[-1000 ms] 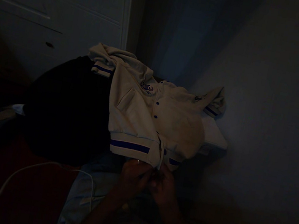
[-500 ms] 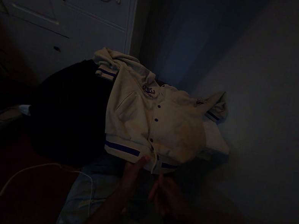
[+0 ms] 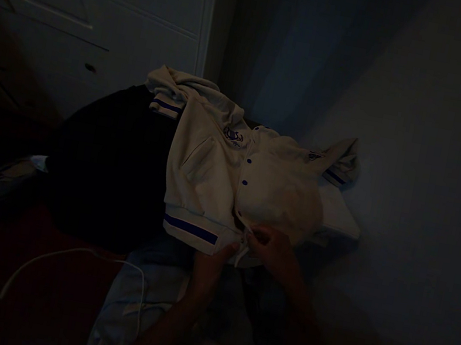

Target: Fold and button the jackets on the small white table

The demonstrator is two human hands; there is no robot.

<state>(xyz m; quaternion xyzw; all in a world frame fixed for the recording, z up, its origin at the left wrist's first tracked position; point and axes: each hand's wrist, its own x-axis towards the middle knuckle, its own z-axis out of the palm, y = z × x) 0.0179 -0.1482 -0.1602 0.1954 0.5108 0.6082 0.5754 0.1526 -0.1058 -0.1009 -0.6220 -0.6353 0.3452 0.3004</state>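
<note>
"Where's the jacket [image 3: 214, 184]?"
"Spread front up, from the fingers outward."
"And the hands?"
"The right hand [image 3: 273, 254] pinches the front edge [image 3: 243, 220]; the left hand [image 3: 210, 265] clasps the hem [image 3: 189, 229], thumb on top, fingers hidden underneath, seemingly steadying the cloth."

Jacket [image 3: 212, 175] cream, blue-striped bands; cord [image 3: 65, 250] white; floor covering [image 3: 57, 296] dark red.

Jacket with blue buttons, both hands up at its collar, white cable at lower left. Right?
Not quite: the hands' location is wrong. The head view shows the left hand and right hand down at the bottom hem of the jacket. The blue buttons and the white cable at lower left stand as you said.
</note>
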